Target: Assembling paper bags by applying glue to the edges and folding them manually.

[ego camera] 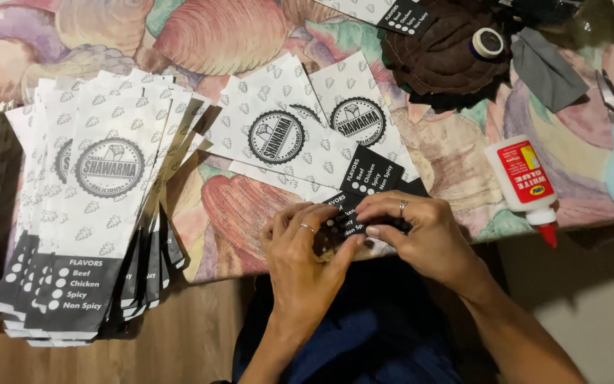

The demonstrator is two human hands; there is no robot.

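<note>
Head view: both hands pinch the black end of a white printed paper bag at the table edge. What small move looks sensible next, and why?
Probably press the fold flat. The left hand and right hand both pinch the black bottom end of the white printed paper bag, with the white glue bottle lying capped to the right, so the flap seems mid-fold rather than finished.

left hand [305,250] curled, right hand [421,231] pinching, fingertips meeting
</note>
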